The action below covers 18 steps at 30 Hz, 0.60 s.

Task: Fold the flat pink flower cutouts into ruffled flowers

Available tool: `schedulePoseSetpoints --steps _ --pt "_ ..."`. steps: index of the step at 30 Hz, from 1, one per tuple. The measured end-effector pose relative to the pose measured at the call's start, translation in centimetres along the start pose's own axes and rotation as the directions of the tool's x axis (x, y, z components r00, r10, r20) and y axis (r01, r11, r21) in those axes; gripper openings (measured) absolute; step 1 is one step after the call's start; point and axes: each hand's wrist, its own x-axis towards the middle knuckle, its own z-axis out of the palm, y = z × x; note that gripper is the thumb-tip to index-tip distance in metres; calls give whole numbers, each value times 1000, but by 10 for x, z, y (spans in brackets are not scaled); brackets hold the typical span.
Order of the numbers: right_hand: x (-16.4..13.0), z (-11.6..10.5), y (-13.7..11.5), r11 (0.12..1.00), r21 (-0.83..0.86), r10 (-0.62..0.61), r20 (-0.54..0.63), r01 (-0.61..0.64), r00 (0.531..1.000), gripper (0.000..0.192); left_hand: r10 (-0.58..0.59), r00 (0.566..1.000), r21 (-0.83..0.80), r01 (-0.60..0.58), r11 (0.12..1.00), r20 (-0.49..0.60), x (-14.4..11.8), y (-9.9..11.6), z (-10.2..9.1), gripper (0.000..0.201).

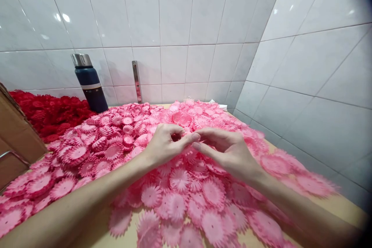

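left hand [164, 143] and right hand [225, 149] meet fingertip to fingertip above the pink petal pieces [180, 180] heaped on the worktop [334, 205]. fingers pinched together, apparently on one small pink piece; exact grip cannot be told. hands raised clear of the heap. red pieces [49, 114] kept apart beside the flask [90, 83].

Bench [345, 207] is a pale tan, buried under bubblegum-pink petal pieces [180, 190] with fringed, ray-like edges. Deep red ones [49, 112] are heaped at the far left corner. Flask [90, 83] is navy with a silver cap and silver band. Wall tiles [174, 19] are glossy white; cardboard box [14, 135] is brown.
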Motion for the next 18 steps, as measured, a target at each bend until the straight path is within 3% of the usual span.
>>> schedulePoseSetpoints --steps 4,7,11,14,18 --pt "1 -1 -1 997 -72 -30 -30 28 999 13 -27 998 -71 30 997 49 0 0 -1 51" --pt "6 -11 3 992 -113 36 -188 -58 982 18 -15 996 -106 24 994 90 -1 0 -2 49" --pt "13 -27 13 991 -34 105 -404 -129 909 25 49 994 -49 -45 998 98 2 3 -8 48" --pt "14 -28 16 991 -42 100 -402 -128 910 30 84 994 7 -84 996 76 7 8 -23 34" --pt "7 -18 8 978 -150 81 -356 -143 931 29 53 995 97 -44 994 -90 13 10 -60 36"
